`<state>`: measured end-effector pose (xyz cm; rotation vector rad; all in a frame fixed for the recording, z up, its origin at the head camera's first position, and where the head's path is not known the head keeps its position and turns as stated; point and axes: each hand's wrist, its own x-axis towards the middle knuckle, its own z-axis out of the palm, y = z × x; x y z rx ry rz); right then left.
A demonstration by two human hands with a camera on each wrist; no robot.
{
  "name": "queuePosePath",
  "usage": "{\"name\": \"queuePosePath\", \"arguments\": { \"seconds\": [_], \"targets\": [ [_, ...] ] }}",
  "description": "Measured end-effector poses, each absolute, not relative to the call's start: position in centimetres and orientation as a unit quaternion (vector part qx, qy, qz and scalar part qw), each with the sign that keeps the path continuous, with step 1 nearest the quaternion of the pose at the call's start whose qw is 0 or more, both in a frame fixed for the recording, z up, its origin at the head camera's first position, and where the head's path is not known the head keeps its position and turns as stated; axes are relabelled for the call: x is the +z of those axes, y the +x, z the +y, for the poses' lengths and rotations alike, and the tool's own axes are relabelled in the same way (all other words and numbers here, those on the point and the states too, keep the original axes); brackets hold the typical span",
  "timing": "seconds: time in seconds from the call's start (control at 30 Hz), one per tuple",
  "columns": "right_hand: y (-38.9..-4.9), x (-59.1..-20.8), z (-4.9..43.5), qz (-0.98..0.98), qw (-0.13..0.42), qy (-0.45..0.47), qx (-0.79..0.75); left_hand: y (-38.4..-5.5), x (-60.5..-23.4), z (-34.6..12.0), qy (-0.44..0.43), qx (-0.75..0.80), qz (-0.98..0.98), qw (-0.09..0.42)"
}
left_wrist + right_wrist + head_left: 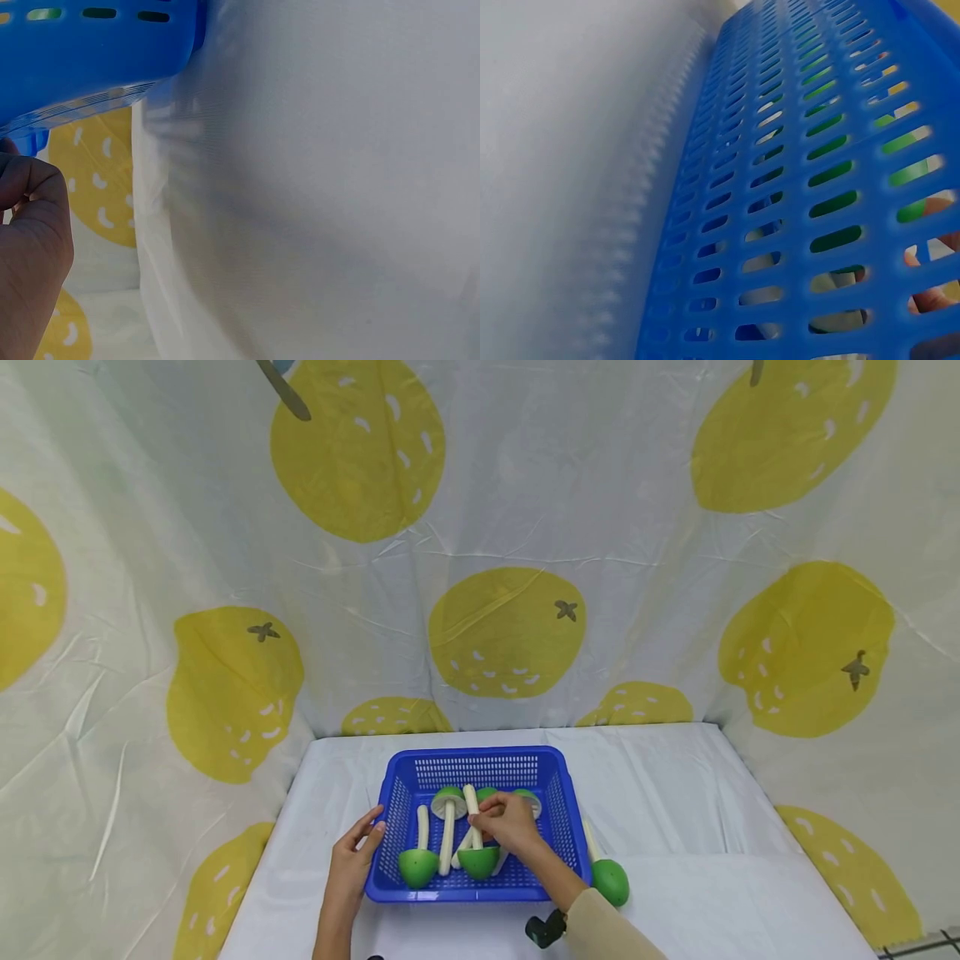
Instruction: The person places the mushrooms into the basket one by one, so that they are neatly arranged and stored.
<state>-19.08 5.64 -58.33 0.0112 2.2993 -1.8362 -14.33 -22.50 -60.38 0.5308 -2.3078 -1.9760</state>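
Observation:
A blue plastic basket (480, 894) holds several toy mushrooms with green caps and long white stems. My right hand (510, 822) reaches in and pinches the stem of one mushroom (478, 862), its cap toward me. To the left of it lie a mushroom (417, 867) with its cap at the near side and another mushroom (448, 802) with its cap at the far side. My left hand (352, 858) holds the basket's left rim, and the left wrist view shows its bent fingers (34, 184) at the edge. Part of the pile is hidden behind my right hand.
One more mushroom (611, 882) lies outside the basket on the right, on the white cloth (675, 810). A dark wrist device (546, 929) sits by my right sleeve. A curtain (637, 568) printed with yellow fruit hangs behind and at both sides.

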Motion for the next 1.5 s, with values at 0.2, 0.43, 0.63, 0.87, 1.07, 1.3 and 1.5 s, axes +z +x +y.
{"name": "queuePosePath", "arguments": {
  "seconds": [0.2,0.43,0.63,0.87,1.07,1.3,1.5],
  "targets": [
    [-18.9,-58.8,5.4,0.782,0.1,-0.016,-0.615,-14.1,-60.3,-22.7,0.175,-0.632,-0.754,0.027],
    [-18.8,-58.9,5.4,0.795,0.101,-0.022,-0.598,-14.2,-60.2,-22.5,0.176,-0.626,-0.759,0.026],
    [-18.9,-58.9,5.7,0.8,0.102,-0.018,-0.59,-14.3,-60.1,-22.4,0.176,-0.624,-0.761,0.026],
    [-18.7,-58.7,6.0,0.798,0.108,-0.022,-0.593,-14.5,-60.3,-22.4,0.177,-0.629,-0.757,0.026],
    [-18.7,-58.3,6.5,0.801,0.108,-0.029,-0.588,-14.6,-60.4,-22.6,0.173,-0.634,-0.754,0.022],
    [-18.7,-57.5,7.9,0.801,0.1,-0.037,-0.59,-14.7,-60.4,-22.6,0.174,-0.632,-0.755,0.018],
    [-18.8,-57.3,9.6,0.799,0.077,-0.03,-0.596,-14.6,-60.4,-22.5,0.177,-0.636,-0.751,0.016]
  ]
}}
